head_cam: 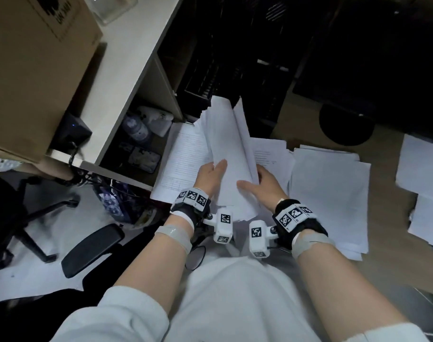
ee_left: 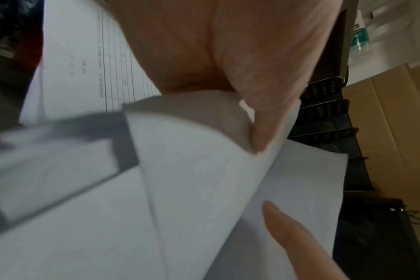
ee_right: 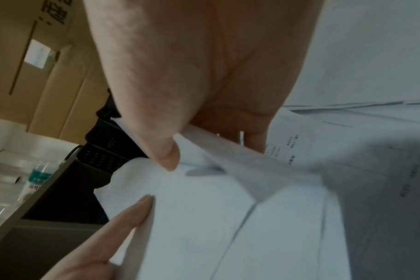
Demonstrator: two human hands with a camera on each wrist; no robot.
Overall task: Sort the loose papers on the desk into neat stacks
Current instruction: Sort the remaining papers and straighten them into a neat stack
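Both hands, left hand (head_cam: 210,175) and right hand (head_cam: 262,185), grip the sheaf (head_cam: 231,149) by its near sides; thin, limp, slippery sheets that bow, best squeezed at opposite edges.

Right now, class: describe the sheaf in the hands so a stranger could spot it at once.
Start at the wooden desk strewn with white papers. Above its left end, the left hand and right hand grip one sheaf. Unlike the flat stacks beside it, it is lifted and curled lengthwise.
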